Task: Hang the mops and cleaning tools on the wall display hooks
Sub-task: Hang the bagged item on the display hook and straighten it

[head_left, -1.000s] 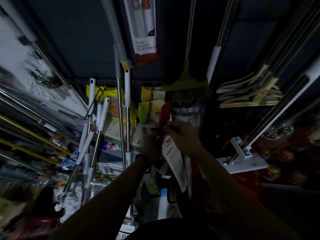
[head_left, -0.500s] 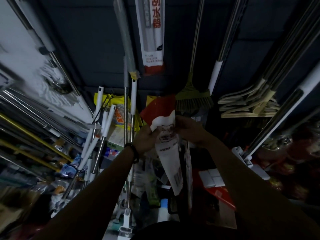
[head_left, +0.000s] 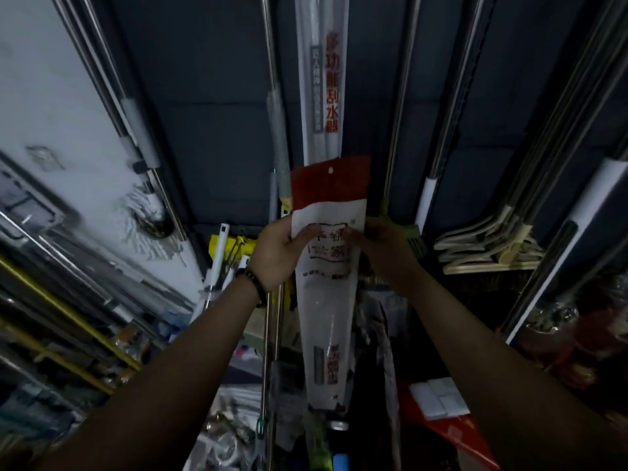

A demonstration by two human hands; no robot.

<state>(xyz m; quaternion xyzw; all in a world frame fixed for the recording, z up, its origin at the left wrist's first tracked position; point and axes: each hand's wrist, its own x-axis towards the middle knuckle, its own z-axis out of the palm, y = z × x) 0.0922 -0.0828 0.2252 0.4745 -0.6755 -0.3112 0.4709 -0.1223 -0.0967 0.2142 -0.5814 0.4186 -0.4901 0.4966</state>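
Note:
A long white plastic package (head_left: pixel 326 300) with a red header (head_left: pixel 328 185) and a punched hang hole stands upright in front of the dark wall panel (head_left: pixel 210 147). My left hand (head_left: pixel 277 253) grips its left edge just below the red header. My right hand (head_left: pixel 384 253) grips its right edge at the same height. Directly above it hangs another packaged squeegee (head_left: pixel 324 79), white with red characters. No hook is visible at the header's hole.
Mop handles (head_left: pixel 275 130) and a broom (head_left: pixel 404 212) hang on the wall beside the package. A white panel with poles (head_left: pixel 68 147) leans at left. Wooden hangers (head_left: pixel 489 243) sit at right. Stock and a red box (head_left: pixel 441 433) crowd the floor below.
Both hands have raised the package from waist level up the wall. Its red header, folded over before, now stands flat and upright just under the hanging squeegee pack.

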